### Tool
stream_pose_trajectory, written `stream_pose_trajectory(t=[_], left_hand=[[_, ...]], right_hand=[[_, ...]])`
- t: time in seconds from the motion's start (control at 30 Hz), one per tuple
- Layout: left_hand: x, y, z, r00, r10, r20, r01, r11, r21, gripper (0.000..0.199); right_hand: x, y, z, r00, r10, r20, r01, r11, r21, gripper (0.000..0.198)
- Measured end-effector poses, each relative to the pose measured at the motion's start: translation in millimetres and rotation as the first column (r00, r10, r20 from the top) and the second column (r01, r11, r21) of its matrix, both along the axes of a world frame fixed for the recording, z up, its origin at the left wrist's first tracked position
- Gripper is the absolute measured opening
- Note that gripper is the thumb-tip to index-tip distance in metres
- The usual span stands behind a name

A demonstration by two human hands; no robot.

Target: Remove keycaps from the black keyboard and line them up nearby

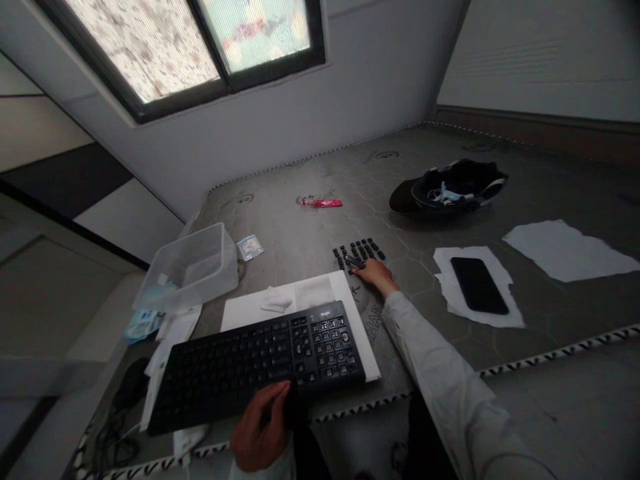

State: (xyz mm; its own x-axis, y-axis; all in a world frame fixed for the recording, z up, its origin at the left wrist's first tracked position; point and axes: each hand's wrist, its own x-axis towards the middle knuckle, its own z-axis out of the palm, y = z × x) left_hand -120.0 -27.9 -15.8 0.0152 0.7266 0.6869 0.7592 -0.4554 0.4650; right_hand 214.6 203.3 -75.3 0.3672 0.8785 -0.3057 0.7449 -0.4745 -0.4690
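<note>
L hand (261,427) curled by the keyboard (235,363), numpad (330,345) looked stripped; couldn't tell if it gripped anything. Then R hand (377,275) pinched a slim dark tool (355,262) at the loose keycaps (374,246) on the counter (285,243): prob. mid-sort, next move called for fine aim.

dim overall | light from bright window (210,40) | pale sheen on tabletop (280,233) | edges stretched, top-right corner dark
</note>
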Motion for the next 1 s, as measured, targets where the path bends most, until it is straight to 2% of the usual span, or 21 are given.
stream_pose_trajectory(t=[0.2, 0.5, 0.57, 0.67, 0.77, 0.83, 0.87, 0.93, 1.0], left_hand=[[-0.9, 0.7, -3.3, 1.000, -0.015, 0.021, 0.015, 1.000, 0.016, 0.009], [7.8, 4.5, 1.5, 0.999, 0.034, -0.006, -0.034, 0.999, -0.021, 0.014], [9.2, 3.8, 2.1, 1.000, 0.020, -0.007, -0.020, 0.999, -0.043, 0.014], [10.0, 1.1, 2.1, 0.999, -0.013, -0.052, 0.010, 0.998, -0.061, 0.015], [10.1, -1.9, 1.7, 0.979, 0.063, -0.195, -0.079, 0.994, -0.071, 0.023], [10.6, -3.1, 1.6, 0.956, 0.094, -0.279, -0.124, 0.988, -0.090, 0.029], [11.0, -3.4, 1.6, 0.949, 0.093, -0.300, -0.131, 0.986, -0.106, 0.031], [11.8, -3.8, 1.5, 0.948, 0.080, -0.307, -0.127, 0.983, -0.136, 0.031], [12.1, -4.3, 1.2, 0.955, 0.077, -0.288, -0.124, 0.981, -0.147, 0.030]], right_hand=[[3.2, -4.8, 16.2, 1.000, -0.014, -0.013, 0.016, 0.996, 0.093, 0.051], [-12.1, -34.3, 73.3, 0.995, 0.084, -0.047, -0.064, 0.942, 0.329, 0.043], [-21.6, -46.9, 86.8, 0.994, 0.092, -0.055, -0.061, 0.908, 0.415, 0.042], [-39.8, -68.6, 107.4, 0.983, 0.144, -0.111, -0.056, 0.821, 0.568, 0.044], [-64.9, -93.3, 126.4, 0.955, 0.175, -0.238, 0.025, 0.755, 0.655, 0.051], [-86.5, -110.6, 135.7, 0.896, 0.192, -0.401, 0.152, 0.715, 0.683, 0.053], [-98.5, -119.2, 138.8, 0.832, 0.217, -0.511, 0.236, 0.695, 0.679, 0.052], [-123.7, -135.5, 141.9, 0.617, 0.301, -0.728, 0.389, 0.687, 0.614, 0.050], [-147.9, -150.2, 141.3, 0.362, 0.360, -0.860, 0.476, 0.721, 0.503, 0.047]])
